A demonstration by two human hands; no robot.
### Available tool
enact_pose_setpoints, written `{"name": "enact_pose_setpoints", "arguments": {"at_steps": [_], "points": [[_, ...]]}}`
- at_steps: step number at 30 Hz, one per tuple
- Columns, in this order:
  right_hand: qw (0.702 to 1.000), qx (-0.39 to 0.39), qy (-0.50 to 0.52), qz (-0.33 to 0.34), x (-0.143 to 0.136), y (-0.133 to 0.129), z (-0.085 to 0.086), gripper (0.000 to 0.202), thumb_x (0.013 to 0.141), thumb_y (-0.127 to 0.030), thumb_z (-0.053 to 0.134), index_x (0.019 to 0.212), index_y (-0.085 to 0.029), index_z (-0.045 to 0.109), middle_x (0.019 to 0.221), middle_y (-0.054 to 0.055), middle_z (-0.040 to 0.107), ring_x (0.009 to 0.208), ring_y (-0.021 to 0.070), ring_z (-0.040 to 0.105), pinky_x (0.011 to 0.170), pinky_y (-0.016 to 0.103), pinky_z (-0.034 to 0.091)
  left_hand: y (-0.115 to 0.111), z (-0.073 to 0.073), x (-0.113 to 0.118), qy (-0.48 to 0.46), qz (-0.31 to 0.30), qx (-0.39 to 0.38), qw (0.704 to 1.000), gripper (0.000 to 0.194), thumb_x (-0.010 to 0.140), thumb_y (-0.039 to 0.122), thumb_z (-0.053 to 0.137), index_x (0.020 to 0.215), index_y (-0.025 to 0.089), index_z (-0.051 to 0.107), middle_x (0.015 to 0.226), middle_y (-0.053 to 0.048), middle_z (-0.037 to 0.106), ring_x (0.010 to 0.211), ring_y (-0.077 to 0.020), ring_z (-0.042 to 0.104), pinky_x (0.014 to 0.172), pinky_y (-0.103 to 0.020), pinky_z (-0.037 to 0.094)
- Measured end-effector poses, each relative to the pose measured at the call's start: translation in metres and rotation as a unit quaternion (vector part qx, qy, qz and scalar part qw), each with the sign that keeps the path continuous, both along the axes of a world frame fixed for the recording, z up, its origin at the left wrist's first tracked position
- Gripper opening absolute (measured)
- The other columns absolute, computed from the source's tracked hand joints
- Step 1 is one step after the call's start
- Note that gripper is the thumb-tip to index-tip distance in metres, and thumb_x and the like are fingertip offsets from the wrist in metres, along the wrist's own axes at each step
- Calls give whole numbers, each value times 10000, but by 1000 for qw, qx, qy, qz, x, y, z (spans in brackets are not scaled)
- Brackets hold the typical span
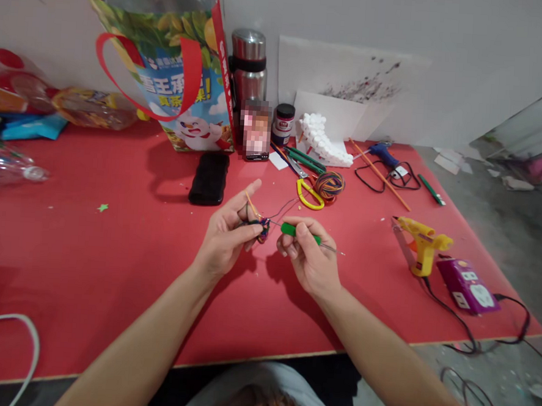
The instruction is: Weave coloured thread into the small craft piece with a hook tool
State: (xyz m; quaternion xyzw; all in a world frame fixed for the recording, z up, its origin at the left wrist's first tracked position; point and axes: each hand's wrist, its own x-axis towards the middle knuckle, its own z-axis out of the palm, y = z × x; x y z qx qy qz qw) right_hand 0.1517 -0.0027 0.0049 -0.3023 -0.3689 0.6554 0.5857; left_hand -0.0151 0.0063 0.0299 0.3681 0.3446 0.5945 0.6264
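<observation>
My left hand (pixel 225 234) pinches a small dark multicoloured crochet piece (pixel 262 229) between thumb and fingers, its index finger stretched up with yarn running over it. In my right hand (pixel 311 251) is a crochet hook with a green handle (pixel 288 229), its thin metal tip touching or close to the piece; I cannot tell if it is inside a loop. A strand of yarn leads from the piece to a multicoloured yarn ball (pixel 329 185) behind my hands. Yellow-handled scissors (pixel 310 195) lie against that ball.
A black case (pixel 209 178), a propped phone (pixel 256 131), a steel flask (pixel 248 67) and a large printed bag (pixel 169 68) stand at the back. To the right are a yellow glue gun (pixel 422 243), a purple power socket box (pixel 468 287) and cables. A plastic bottle (pixel 11 165) lies left.
</observation>
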Motion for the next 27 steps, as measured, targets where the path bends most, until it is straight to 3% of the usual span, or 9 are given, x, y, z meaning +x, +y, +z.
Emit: {"name": "enact_pose_setpoints", "arguments": {"at_steps": [7, 14, 19, 27], "points": [[1000, 11, 15, 10, 2, 1, 2, 182, 980, -383, 697, 1035, -236, 788, 708, -11, 664, 541, 84, 483, 612, 286, 477, -1, 1, 2, -2, -4, 7, 1000, 783, 774, 170, 824, 1519, 160, 581, 699, 41, 642, 494, -68, 526, 397, -160, 399], [1000, -12, 18, 19, 2, 0, 4, 201, 962, -406, 710, 1007, -224, 781, 712, -7, 682, 512, 90, 499, 594, 291, 521, -2, -3, 14, -54, 9, -60, 997, 818, 698, 89, 813, 1486, 161, 605, 704, 63, 619, 460, -44, 462, 345, -144, 321], [1000, -15, 17, 11, 0, -1, 7, 217, 936, -428, 738, 988, -223, 788, 697, -9, 675, 512, 92, 518, 543, 260, 490, -5, -7, 23, -73, -12, -71, 995, 804, 728, 147, 854, 1491, 181, 601, 692, 64, 600, 419, -35, 385, 340, -166, 283], [999, 36, -19, 5, 3, 0, 5, 192, 968, -407, 709, 1054, -254, 787, 746, 2, 698, 568, 109, 545, 594, 284, 463, -6, -13, 13, 54, 15, 17, 998, 825, 839, 249, 853, 1583, 292, 499, 945, 4, 714, 473, -26, 471, 393, -160, 382]]}}
